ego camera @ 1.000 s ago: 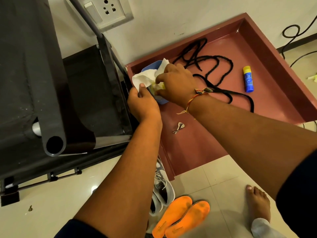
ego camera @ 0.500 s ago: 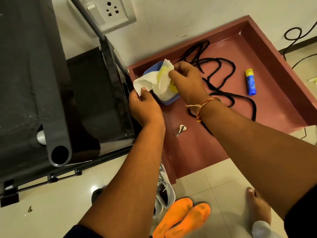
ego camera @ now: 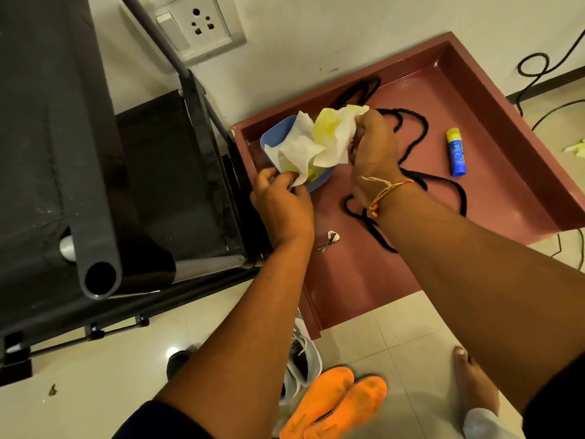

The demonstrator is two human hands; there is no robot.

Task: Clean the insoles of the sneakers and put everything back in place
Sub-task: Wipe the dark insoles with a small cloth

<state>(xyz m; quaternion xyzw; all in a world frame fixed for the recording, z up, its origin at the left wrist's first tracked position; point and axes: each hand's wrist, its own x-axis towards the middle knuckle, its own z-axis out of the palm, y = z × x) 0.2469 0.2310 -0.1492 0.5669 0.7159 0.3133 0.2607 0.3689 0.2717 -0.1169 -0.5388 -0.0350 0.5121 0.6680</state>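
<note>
- Over the back-left corner of the red tray (ego camera: 474, 217), 2 hands hold a white tissue (ego camera: 316, 144), stained yellow, above a blue bowl (ego camera: 275, 137).
- The left hand (ego camera: 281, 207) pinches the tissue's lower corner at the bowl's near rim.
- The right hand (ego camera: 375, 153) has its fingers curled round the upper bunch, lifted clear of the bowl.
- The 2 orange insoles (ego camera: 335, 403) lie on the floor tiles, well apart from both hands and toward the person. They are side by side, soiled faces up, just beside a white sneaker (ego camera: 300, 359).
- Their long axes run parallel, slanting from near-left to far-right, broad ends away from the person.
- Wiping looks not yet begun, so the coming move is probably down and back toward the body. The insoles lie between the 2 forearms, and the right hand, holding most of the tissue, seems better placed.
- A black cord (ego camera: 411, 144) and a blue tube (ego camera: 456, 152) rest on the tray.
</note>
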